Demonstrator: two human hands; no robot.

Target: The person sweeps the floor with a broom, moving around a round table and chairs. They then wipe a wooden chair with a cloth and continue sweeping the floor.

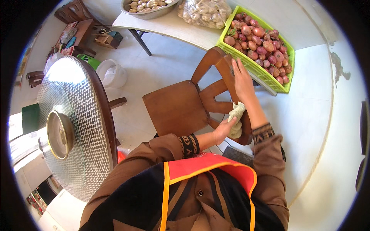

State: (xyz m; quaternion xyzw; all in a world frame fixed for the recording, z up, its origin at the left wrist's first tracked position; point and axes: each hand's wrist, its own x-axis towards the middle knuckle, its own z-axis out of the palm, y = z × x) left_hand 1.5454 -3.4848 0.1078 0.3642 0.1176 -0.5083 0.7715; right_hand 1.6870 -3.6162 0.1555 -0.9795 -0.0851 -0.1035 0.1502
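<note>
A brown wooden chair [176, 105] stands before me, its openwork backrest towards the right. My left hand [223, 130] grips a crumpled pale cloth [237, 112] against the lower end of the backrest's top rail. Farther up, my right hand [242, 79] lies along the rail's outer edge, fingers extended and close together; whether anything is under its palm cannot be seen. The right forearm passes just beside the cloth.
A green plastic crate [251, 68] of red onions sits on a white table [173, 29], beside a bag of garlic bulbs [204, 13] and a metal basin [149, 14]. At left are a round glass-topped table [95, 115] with a metal bowl [60, 134] and a white bin [115, 75].
</note>
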